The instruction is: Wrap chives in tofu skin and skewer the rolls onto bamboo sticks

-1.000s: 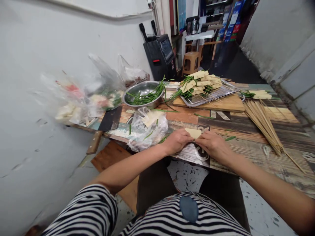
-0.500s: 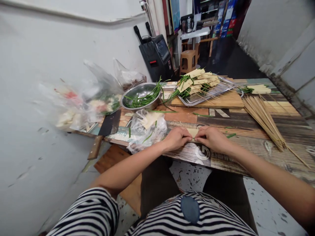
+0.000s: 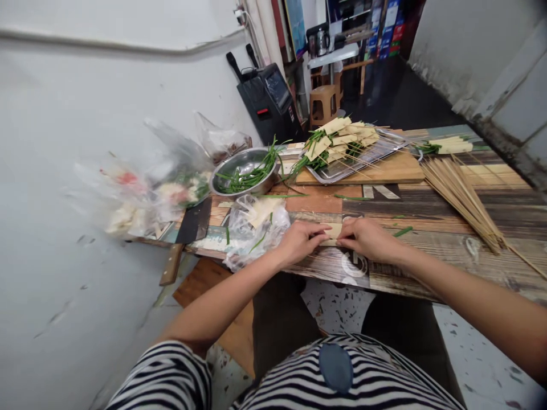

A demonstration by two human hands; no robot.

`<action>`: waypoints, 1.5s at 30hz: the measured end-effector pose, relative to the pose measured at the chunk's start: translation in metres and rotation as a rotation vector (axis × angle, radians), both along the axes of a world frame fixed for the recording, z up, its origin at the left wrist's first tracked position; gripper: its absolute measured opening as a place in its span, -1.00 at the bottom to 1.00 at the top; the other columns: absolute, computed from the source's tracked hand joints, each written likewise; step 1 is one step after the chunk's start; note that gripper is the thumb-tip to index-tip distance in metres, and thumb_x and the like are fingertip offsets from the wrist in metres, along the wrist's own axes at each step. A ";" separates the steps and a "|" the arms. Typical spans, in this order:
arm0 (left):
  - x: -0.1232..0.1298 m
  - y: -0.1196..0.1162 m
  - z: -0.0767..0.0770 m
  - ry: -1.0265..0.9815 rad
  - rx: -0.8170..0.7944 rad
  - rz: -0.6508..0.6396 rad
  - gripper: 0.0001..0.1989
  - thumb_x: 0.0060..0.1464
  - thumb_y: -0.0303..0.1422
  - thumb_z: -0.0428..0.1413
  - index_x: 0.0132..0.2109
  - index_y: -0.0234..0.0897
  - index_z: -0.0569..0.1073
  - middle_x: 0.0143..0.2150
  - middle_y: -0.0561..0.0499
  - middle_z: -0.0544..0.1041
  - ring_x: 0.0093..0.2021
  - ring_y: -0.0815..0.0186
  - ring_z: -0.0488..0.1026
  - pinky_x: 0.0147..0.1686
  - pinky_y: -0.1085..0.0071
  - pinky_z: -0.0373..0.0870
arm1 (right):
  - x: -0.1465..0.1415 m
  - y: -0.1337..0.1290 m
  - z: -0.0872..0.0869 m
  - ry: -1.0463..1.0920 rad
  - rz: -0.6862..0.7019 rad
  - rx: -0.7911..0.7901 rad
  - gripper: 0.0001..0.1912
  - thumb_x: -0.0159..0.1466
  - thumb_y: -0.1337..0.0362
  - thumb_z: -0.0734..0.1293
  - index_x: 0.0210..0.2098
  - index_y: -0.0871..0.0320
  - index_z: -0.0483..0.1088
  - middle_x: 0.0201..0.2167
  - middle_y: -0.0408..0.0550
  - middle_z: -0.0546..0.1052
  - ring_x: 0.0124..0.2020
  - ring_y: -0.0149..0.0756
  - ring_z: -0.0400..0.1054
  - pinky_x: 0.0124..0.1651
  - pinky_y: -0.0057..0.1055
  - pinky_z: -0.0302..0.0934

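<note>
Where the near edge of the table runs just below the wrists, a pale sheet is held low at the tabletop. It is pinched by the left hand and by the right hand, the fingers of both being bent and almost closed on it; whether something is wrapped inside cannot be told. Its ends are partly covered, but its long axis seems to be directed from left to right, roughly along the table edge. Beside the left hand, room is limited by a crumpled, thin plastic bag. On the right, more room is left: a stretch of printed wood pattern with green scraps is seen before the slim wooden skewers. Farther to the left, a cleaver is placed with its wooden handle beyond the edge. Behind, green stalks are contained in a round metal bowl. Beside it, a shiny rectangular tray is supported by a flat wooden board, and skewered pale rolls are piled on it.
</note>
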State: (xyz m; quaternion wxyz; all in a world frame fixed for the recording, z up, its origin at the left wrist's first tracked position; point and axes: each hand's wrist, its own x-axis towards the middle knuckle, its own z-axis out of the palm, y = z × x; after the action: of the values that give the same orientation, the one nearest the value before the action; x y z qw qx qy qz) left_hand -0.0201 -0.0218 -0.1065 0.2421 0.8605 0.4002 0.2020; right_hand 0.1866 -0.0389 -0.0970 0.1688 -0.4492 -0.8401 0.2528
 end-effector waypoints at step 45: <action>0.005 -0.038 -0.011 0.171 0.485 0.137 -0.78 0.23 -0.41 0.01 -0.20 -0.19 0.57 -0.21 -0.04 0.57 -0.15 0.24 0.38 -0.16 0.26 0.14 | 0.003 -0.010 -0.008 -0.312 0.232 0.463 -0.71 0.34 0.27 0.19 -0.45 0.19 0.43 -0.38 -0.01 0.40 -0.26 -0.24 0.11 -0.27 -0.29 -0.11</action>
State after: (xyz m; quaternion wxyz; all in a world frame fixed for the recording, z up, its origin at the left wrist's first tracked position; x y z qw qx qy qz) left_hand -0.0156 -0.0602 -0.1172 -0.0199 0.8782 0.4164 0.2343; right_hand 0.1892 -0.0492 -0.1046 0.1057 -0.3330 -0.9370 0.0003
